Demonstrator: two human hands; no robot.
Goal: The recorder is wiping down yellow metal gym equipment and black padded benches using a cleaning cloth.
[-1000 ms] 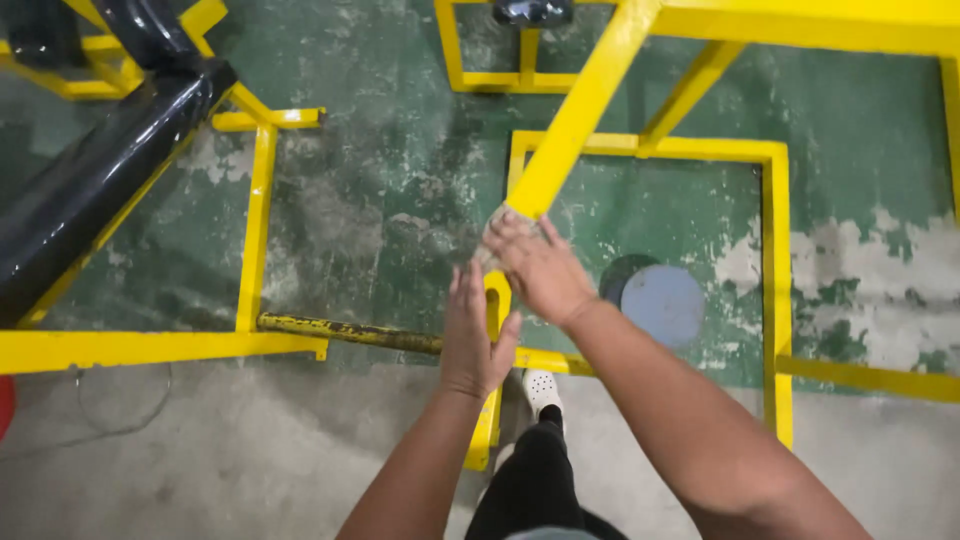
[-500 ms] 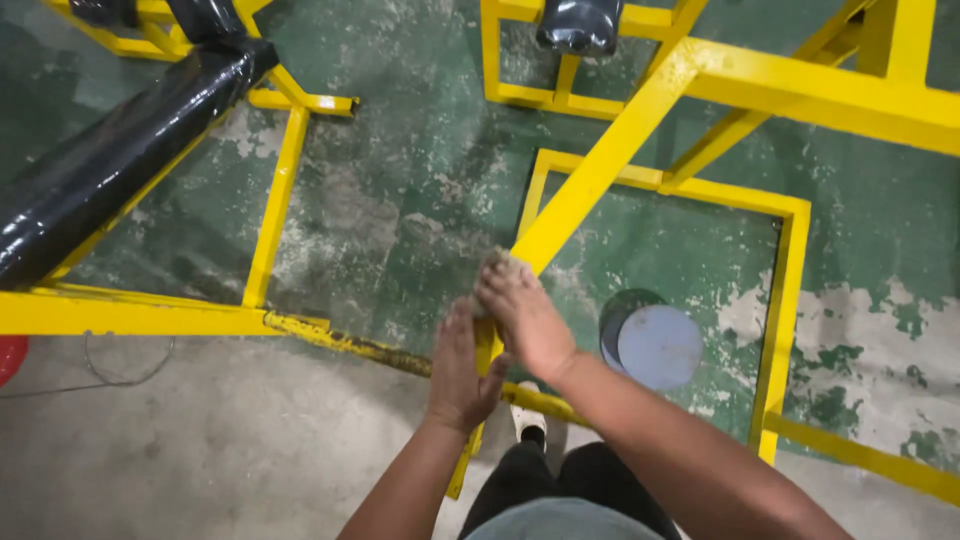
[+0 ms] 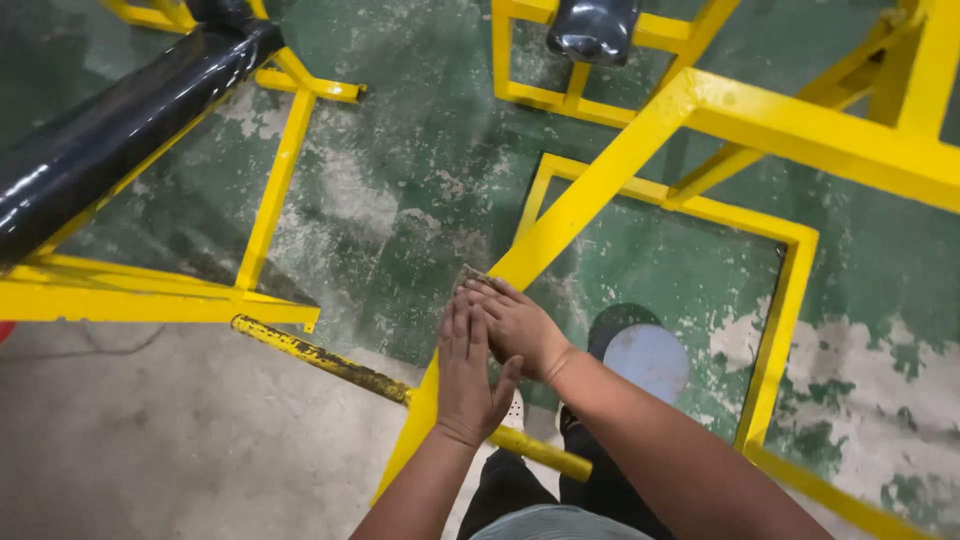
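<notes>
A slanted yellow steel bar of a painted frame runs from the upper right down to my hands. My right hand presses a small grey-brown abrasive pad against the bar, and only the pad's corner shows past my fingertips. My left hand lies flat on the same bar just below, fingers straight, holding nothing. The fingertips of the two hands overlap.
A long black wrapped tube rests on a yellow frame at the upper left. A worn yellow rod crosses low by my legs. A grey round disc lies on the green, flaking floor inside another yellow frame.
The view has swung and tilted. My right hand with the pad has slid down the slanted bar toward my left hand, which stays flat on the bar.
</notes>
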